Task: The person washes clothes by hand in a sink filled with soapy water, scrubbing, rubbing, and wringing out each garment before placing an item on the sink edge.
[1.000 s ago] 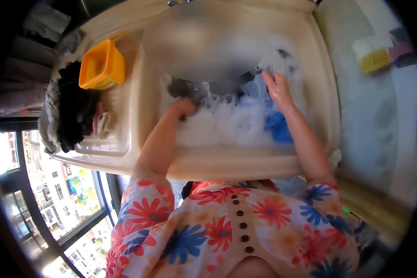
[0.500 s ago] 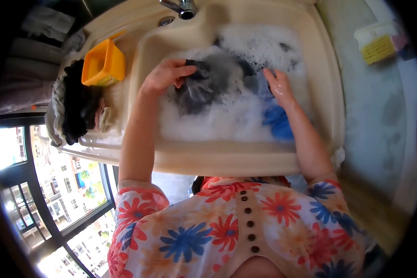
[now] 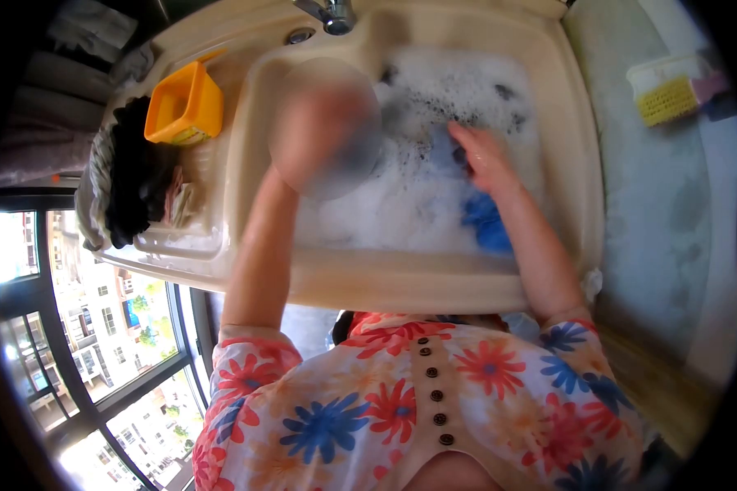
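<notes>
Over the left part of the sudsy basin (image 3: 401,282), my left hand (image 3: 323,119) is smeared by a round blur, so its fingers and anything in them cannot be made out. My right hand (image 3: 483,158) is at the right side of the foam, its fingers closed on a grey-blue cloth (image 3: 445,151) lying in the suds. Just below that hand a bright blue cloth (image 3: 487,222) pokes out of the foam. White suds with dark specks hide whatever lies deeper in the water.
A faucet (image 3: 336,16) stands at the basin's back edge. On the left ledge are a yellow-orange container (image 3: 184,105) and a heap of dark and light clothes (image 3: 131,176). A yellow brush (image 3: 667,100) sits in a white holder at the right wall.
My left hand has shifted slightly right and is now blurred; the dark grey cloth seen in it before is no longer distinct. My right hand has moved a little left.
</notes>
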Tool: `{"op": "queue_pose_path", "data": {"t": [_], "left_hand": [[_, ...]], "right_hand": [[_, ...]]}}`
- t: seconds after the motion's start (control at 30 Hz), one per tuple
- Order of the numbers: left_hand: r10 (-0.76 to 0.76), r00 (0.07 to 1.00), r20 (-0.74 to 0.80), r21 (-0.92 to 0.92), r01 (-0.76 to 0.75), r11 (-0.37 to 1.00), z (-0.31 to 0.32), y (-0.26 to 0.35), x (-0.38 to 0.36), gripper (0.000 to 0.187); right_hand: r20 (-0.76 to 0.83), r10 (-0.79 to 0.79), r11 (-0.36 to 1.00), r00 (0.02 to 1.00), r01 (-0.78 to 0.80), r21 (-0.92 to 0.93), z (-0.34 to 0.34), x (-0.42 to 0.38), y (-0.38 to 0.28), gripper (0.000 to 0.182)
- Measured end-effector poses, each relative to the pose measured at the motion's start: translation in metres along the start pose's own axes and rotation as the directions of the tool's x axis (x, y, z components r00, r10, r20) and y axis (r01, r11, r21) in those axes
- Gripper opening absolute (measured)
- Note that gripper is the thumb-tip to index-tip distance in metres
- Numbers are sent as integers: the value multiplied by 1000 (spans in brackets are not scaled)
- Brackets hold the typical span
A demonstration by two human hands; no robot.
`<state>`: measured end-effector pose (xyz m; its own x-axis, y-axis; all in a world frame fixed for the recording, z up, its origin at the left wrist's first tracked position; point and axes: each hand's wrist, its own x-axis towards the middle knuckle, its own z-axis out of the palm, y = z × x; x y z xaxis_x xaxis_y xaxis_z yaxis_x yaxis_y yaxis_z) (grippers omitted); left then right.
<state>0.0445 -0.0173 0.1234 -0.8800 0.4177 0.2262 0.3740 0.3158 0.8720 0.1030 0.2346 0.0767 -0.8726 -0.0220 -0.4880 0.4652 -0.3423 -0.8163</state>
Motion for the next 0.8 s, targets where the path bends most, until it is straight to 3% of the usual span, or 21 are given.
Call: {"op": "queue_pose_path", "data": {"t": [0.07,0.1,0.13,0.2,0.23,0.33,0.43,0.53,0.63,0.73,0.8], "left_hand": [[323,940,113,323,-342,883,41,27,-9,21],[436,885,162,367,-465,806,66,23,-18,20],[348,879,326,450,-468,761,86,18,-30,16],[223,899,376,553,-411,725,97,15,-44,15],[155,905,395,569,-374,732,97,12,-46,15],[186,931,313,469,-322,822,93,2,-49,14],[119,989,90,314,-141,939,86,-2,-50,14],[31,992,-121,220,-3,975,76,3,-45,15],[-257,956,-139,396,291,871,72,-1,-39,17],[-353,926,-134,434,375,819,65,-3,-33,16],[-286,942,-174,475,335,814,63,-5,-33,17]], "right_hand": [[134,93,984,987,-112,136,11,14,14,33],[164,144,979,976,-164,119,17,17,17,35],[192,195,972,962,-216,97,22,19,19,37],[165,278,961,946,-274,-45,24,22,20,39],[156,229,969,961,-209,-135,25,21,21,38],[218,67,945,974,8,-326,20,34,34,33],[198,0,921,980,78,-383,14,53,36,30],[308,-80,934,948,179,-308,27,39,21,25],[317,-71,879,946,210,-428,36,32,14,29],[314,-174,767,933,328,-551,50,31,20,34],[299,-185,765,936,328,-554,59,29,19,35]]}}
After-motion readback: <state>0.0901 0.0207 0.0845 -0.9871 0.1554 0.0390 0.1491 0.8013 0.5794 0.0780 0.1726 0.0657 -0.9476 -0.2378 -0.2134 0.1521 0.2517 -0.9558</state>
